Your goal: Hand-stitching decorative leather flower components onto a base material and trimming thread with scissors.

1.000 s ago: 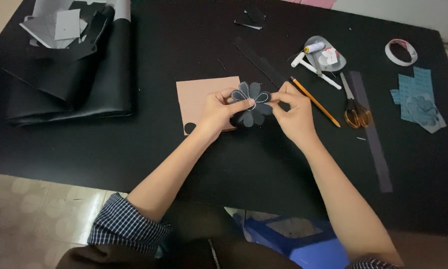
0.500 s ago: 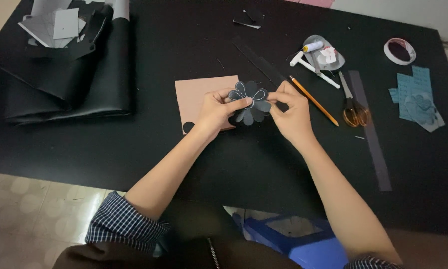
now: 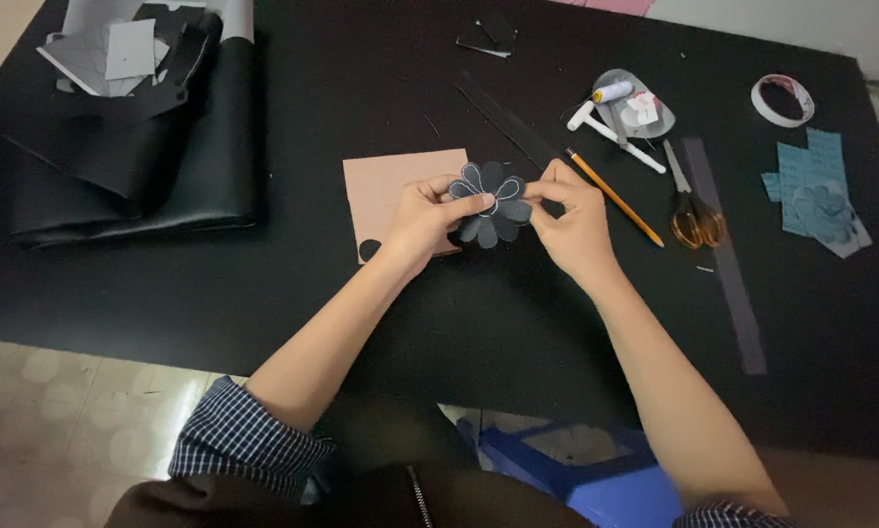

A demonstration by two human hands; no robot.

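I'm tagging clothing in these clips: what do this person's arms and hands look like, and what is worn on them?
Both hands, left hand and right hand, are bare: no gloves, and no rings or watch visible. Forearms are uncovered. The checked sleeves, dark blue and white, are pushed up to the elbows.

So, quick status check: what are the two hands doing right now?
Left hand and right hand both pinching dark flower-shaped cutout, held just above black table. Pink card beneath, pencil beside right hand. Nothing blocking.
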